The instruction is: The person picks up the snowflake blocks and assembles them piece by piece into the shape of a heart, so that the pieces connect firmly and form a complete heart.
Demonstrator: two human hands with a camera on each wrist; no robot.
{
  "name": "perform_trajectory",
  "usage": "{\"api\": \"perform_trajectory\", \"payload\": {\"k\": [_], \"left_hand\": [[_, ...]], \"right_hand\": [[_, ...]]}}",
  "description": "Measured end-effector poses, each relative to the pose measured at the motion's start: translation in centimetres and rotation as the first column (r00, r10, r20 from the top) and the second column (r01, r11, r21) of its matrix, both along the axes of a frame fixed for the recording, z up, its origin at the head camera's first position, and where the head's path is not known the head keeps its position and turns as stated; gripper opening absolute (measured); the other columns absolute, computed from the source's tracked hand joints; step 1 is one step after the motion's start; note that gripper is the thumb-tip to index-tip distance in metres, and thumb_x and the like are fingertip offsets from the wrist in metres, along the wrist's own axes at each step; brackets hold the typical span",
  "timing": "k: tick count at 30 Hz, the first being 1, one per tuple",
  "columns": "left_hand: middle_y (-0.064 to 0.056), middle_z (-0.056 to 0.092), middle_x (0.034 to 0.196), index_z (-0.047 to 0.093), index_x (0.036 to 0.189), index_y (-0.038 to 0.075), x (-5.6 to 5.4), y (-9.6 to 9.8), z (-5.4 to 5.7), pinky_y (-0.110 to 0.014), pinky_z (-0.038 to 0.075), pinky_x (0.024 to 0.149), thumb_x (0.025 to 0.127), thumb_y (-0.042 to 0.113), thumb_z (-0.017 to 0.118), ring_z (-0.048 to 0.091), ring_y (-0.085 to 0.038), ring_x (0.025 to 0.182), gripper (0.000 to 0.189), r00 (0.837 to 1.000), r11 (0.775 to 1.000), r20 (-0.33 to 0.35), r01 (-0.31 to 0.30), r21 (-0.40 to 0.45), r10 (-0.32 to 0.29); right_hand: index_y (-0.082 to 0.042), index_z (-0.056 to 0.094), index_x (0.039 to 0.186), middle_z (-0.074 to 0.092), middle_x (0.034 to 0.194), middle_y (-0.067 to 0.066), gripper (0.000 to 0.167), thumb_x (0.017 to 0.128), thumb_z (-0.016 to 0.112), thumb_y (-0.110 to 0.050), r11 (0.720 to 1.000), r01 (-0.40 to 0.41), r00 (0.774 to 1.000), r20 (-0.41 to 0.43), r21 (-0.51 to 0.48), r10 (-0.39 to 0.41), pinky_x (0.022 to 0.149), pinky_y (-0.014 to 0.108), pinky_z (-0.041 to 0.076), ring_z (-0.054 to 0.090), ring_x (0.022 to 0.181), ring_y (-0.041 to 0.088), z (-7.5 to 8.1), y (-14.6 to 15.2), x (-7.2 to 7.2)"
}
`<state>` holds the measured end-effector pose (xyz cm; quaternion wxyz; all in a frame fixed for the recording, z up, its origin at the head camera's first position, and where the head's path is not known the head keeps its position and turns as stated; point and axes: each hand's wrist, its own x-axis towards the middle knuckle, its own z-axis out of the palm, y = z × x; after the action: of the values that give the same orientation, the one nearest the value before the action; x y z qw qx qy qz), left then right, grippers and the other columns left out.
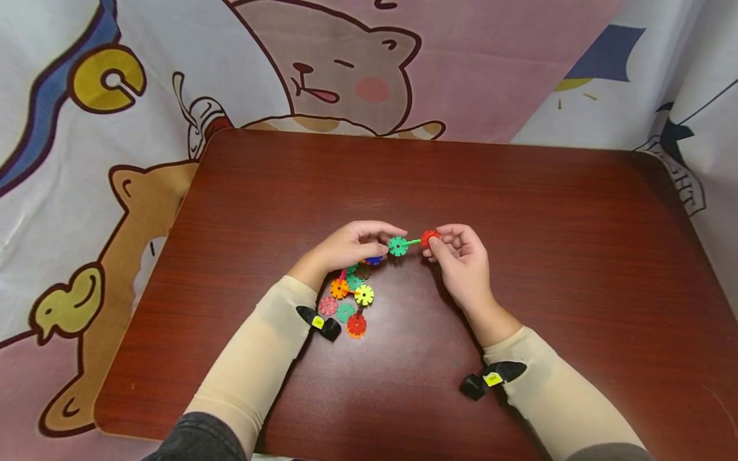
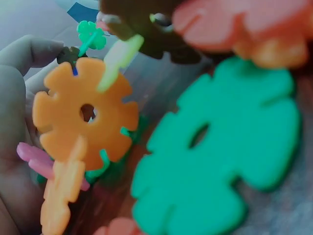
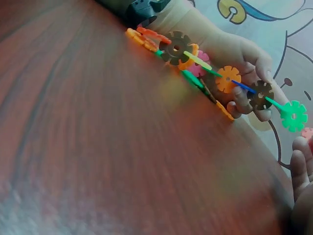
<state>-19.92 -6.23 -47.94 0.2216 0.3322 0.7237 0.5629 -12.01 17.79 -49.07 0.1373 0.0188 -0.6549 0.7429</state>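
Above the middle of the worktop (image 1: 548,192), a chain of notched plastic discs (image 1: 354,282) runs between two hands — one part of it bunched near the left sleeve (image 1: 259,352). The left hand (image 1: 346,246) has its fingers (image 1: 375,228) closed narrowly on a brown disc (image 3: 260,102), best seen in the right wrist view. Next to that sits a blue disc (image 1: 373,260), partly hidden by the thumb in the head view. The right hand (image 1: 469,266) pinches a red disc (image 1: 427,237) between thumb and fingers. Between the hands come a green disc (image 1: 398,251), facing the head camera, and a bright green disc (image 1: 414,242), edge-on, joining it to the red one. Closer to the person are an orange disc (image 1: 339,294), a yellow disc (image 1: 364,301), a pink disc (image 1: 328,310) and a second red disc (image 1: 356,325) — how much of this bunch rests on the worktop, I cannot tell.
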Motion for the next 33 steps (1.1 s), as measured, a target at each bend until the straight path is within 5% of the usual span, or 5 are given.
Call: {"api": "perform_trajectory", "payload": {"k": [4,13,24,33], "left_hand": [[-0.002,0.075,0.113,0.072,0.138,0.008,0.08,0.1,0.08,-0.033,0.053,0.087,0.097,0.004,0.066,0.066,-0.019,0.106,0.041,1.0,1.0,-0.017,-0.004,0.012,0.004],[-0.004,0.076,0.11,0.072,0.134,0.004,0.12,0.04,-0.09,-0.032,0.053,0.074,0.096,0.003,0.069,0.07,-0.021,0.088,0.038,1.0,0.999,0.027,0.002,0.034,-0.003],[-0.014,0.078,0.117,0.071,0.132,-0.005,0.17,-0.14,-0.13,-0.036,0.06,0.089,0.099,0.0,0.074,0.076,-0.025,0.101,0.034,0.996,0.998,0.091,0.005,0.056,-0.01],[-0.011,0.079,0.114,0.072,0.131,-0.003,0.09,-0.14,-0.27,-0.031,0.058,0.081,0.099,0.002,0.074,0.076,-0.022,0.092,0.032,0.996,0.998,0.081,0.016,0.053,-0.021]], "right_hand": [[0.008,0.063,0.11,0.072,0.086,0.011,0.015,0.098,0.06,0.017,0.994,0.009,1.0,0.019,-0.105,-0.007,0.062,0.027,0.06,0.071,0.065,0.015,0.25,-0.08,-0.1],[0.015,0.063,0.113,0.075,0.087,0.007,0.016,0.096,0.066,0.014,0.999,-0.038,0.998,0.042,-0.039,0.04,0.061,0.027,0.06,0.072,0.064,0.014,0.13,0.07,0.12],[0.02,0.067,0.11,0.078,0.084,0.007,0.015,0.097,0.067,0.013,0.998,-0.034,0.998,0.041,-0.044,0.036,0.056,0.025,0.058,0.073,0.06,0.013,0.12,0.2,-0.02],[0.021,0.068,0.114,0.078,0.086,0.002,0.018,0.098,0.067,0.012,0.997,-0.061,0.997,0.058,0.045,0.058,0.056,0.024,0.058,0.073,0.06,0.012,-0.02,0.37,-0.04]]}}
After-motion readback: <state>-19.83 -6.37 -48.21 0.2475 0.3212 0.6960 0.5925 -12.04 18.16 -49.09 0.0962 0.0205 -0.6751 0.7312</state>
